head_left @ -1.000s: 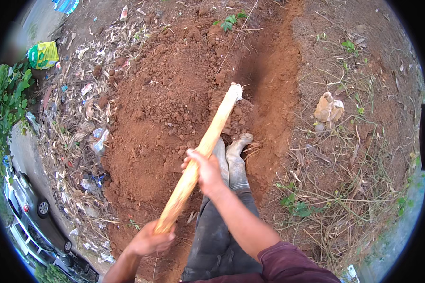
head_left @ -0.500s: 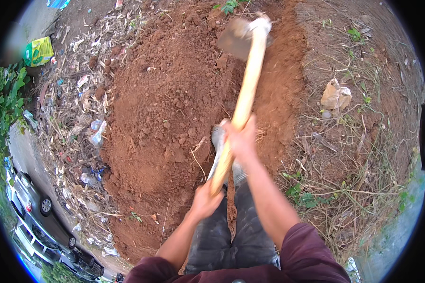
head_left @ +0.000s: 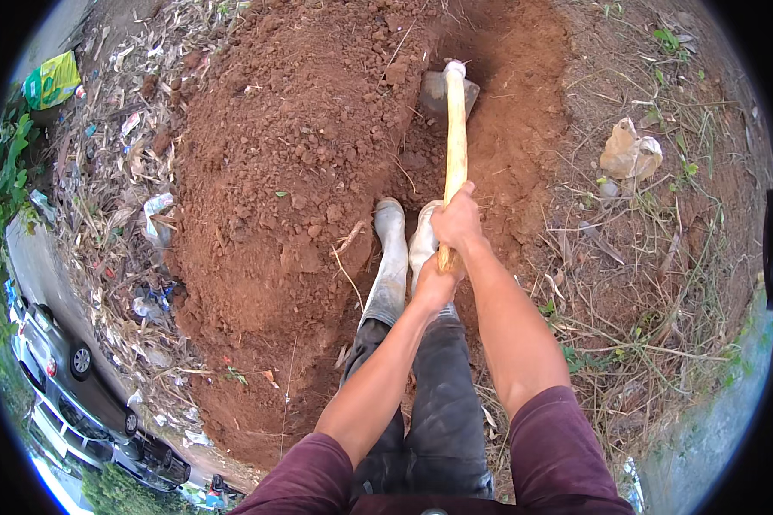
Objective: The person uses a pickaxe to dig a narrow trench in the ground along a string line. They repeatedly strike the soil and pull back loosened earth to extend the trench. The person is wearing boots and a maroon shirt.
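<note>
Both my hands are wrapped round the pale wooden handle of a hoe (head_left: 457, 146). My left hand (head_left: 436, 286) grips the butt end of the handle, close to my body. Just ahead of it, my right hand (head_left: 458, 218) holds the handle a little higher. The wide metal blade (head_left: 435, 94) rests in the red soil of a shallow trench (head_left: 511, 172), its lower edge out of sight. My pale rubber boots (head_left: 391, 225) stand in the trench behind the blade.
Heaped red soil (head_left: 266, 180) lies left of the trench, with dry husks and litter (head_left: 120, 215) beyond. On the right bank sit a pale brown lump (head_left: 629, 154) and dry grass (head_left: 661, 343). Parked cars (head_left: 69, 369) and a green-yellow bag (head_left: 51, 81) are at far left.
The hoe's blade has come down from a blurred swing into the trench soil. Both hands have moved with the handle, and my left hand now sits closer to the right one.
</note>
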Tool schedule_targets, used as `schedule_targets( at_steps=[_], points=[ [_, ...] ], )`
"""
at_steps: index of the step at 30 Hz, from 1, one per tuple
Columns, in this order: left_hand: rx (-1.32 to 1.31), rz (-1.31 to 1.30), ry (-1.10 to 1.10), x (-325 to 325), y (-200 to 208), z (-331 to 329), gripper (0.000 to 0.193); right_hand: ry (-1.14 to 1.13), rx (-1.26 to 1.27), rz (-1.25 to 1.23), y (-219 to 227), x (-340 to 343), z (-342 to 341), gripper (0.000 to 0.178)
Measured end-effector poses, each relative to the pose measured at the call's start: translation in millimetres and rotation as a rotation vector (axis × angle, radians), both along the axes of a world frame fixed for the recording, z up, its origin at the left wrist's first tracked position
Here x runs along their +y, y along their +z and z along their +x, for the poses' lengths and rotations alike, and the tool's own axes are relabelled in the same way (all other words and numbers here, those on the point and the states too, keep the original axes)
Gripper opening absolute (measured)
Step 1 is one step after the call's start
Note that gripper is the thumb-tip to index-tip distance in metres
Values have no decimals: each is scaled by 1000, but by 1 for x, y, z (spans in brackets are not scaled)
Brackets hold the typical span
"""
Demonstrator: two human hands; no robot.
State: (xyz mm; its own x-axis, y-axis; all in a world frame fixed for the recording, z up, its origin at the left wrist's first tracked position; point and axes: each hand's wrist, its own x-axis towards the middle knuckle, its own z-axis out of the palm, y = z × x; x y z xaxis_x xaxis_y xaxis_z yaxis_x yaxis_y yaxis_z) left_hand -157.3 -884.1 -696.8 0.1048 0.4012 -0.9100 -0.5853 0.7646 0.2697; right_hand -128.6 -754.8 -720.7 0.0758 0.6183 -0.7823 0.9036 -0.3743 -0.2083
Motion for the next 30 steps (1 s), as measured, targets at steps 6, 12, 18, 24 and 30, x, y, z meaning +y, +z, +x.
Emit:
schedule_targets(
  at_steps=[6,12,18,24,30],
  points=[
    [-101,-99,141,-47,68,37,20,54,-3,-168,44,-43,42,82],
    [-104,-256,149,-74,148,42,19,3,89,-272,101,-89,48,69],
    [-122,-293,78,-66,185,48,15,-246,189,-399,104,-109,74,51],
    [-205,-79,81,21,181,17,13,-505,328,-402,88,-33,69,25],
    [-76,-35,28,46,211,3,14,-504,424,-359,137,7,47,31]
  ],
)
